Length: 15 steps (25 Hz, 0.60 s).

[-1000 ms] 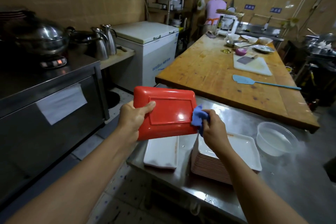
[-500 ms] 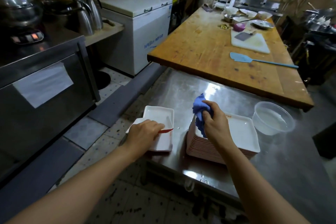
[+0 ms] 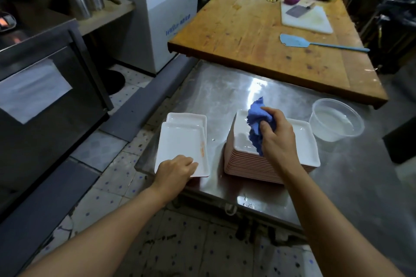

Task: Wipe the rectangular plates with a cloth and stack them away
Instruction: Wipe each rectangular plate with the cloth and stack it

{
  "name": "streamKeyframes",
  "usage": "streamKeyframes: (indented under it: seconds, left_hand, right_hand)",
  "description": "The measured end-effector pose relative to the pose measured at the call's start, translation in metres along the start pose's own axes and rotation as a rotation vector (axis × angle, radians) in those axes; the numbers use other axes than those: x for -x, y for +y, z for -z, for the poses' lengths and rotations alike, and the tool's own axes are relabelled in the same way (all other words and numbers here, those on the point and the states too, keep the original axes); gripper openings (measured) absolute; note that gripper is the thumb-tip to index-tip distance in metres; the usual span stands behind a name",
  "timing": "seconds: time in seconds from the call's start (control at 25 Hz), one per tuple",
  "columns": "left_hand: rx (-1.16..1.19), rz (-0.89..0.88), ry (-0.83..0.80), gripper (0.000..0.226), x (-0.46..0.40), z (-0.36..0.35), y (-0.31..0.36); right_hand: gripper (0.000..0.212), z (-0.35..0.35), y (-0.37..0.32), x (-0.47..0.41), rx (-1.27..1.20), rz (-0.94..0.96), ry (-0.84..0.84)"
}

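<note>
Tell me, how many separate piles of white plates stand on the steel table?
2. The small pile sits near the table's left edge under the left hand; the tall pile sits beside it under the right hand.

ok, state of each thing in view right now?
left hand: resting on the small plate stack's near edge
small plate stack: two plates, face up, askew
right hand: gripping the cloth
blue cloth: bunched, over the tall stack
tall plate stack: face up
clear plastic bowl: upright, holds water
</note>
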<state>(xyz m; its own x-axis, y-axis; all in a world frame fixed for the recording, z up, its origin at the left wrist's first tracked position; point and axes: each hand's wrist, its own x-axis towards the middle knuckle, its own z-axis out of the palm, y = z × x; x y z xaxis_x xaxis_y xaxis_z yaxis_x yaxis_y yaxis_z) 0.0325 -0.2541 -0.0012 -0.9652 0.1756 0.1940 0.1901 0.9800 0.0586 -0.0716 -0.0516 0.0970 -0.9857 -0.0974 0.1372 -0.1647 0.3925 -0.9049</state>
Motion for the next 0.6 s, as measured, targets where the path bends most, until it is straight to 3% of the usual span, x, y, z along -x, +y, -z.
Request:
streamKeyframes:
  seconds: [0.2,0.48,0.6]
  left_hand:
    - [0.111,0.005,-0.064,0.048,-0.004,-0.019,-0.011]
    - [0.138,0.013,-0.123,0.054,-0.019,-0.038,-0.028]
    - [0.085,0.076,-0.218,0.054,-0.025,-0.041,-0.030]
  right_hand:
    - [0.030,0.006,0.011,-0.004,-0.031,-0.037,0.019]
    - [0.029,0.017,0.023,-0.009,-0.050,-0.053,0.053]
    - [0.028,0.022,0.026,-0.011,-0.046,-0.068,0.066]
